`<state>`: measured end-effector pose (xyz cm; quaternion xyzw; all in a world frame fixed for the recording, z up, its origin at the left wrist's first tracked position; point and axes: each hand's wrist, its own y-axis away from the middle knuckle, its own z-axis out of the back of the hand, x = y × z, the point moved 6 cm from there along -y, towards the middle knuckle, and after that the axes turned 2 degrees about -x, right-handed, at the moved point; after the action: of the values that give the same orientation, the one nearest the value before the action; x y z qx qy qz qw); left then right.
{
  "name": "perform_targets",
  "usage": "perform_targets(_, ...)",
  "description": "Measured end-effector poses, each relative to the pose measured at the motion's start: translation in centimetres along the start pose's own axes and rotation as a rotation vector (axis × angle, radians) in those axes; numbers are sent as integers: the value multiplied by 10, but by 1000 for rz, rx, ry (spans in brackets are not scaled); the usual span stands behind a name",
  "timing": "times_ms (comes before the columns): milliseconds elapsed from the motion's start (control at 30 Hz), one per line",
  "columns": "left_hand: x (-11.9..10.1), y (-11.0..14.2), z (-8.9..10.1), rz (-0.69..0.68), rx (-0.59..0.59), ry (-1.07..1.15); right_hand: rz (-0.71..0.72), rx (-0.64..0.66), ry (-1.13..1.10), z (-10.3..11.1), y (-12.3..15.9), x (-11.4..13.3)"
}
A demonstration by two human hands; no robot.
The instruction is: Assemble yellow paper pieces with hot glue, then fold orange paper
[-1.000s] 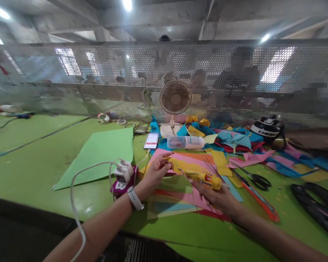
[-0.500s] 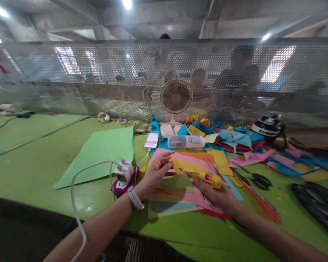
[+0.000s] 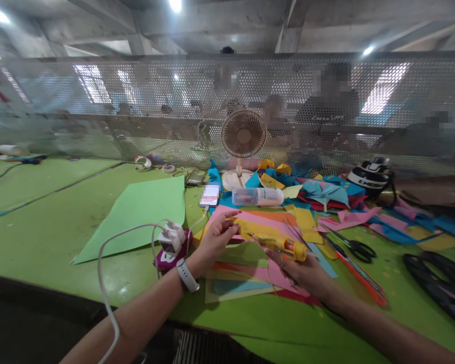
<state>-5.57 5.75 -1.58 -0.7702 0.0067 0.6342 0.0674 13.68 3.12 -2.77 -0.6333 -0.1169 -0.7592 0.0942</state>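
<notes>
the right hand grasps the yellow tool, its narrow tip pointing toward the left hand, over the coloured papers on the green surface. the left hand has its fingers half curled above those papers, and i cannot tell whether it pinches anything; the charger sits near its wrist, beside the green sheet. right of the tool lie the cutter and scissors, while the bottle rests on its side in front of the fan.
</notes>
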Motion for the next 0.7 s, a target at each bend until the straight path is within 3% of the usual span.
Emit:
perform_targets(300,-1,1,0,-7,3,5,-48,-19,23,1,1,-5)
perform_targets(700,0,-1,0,-22,22,-2,25,-13,84,4,-1,-7)
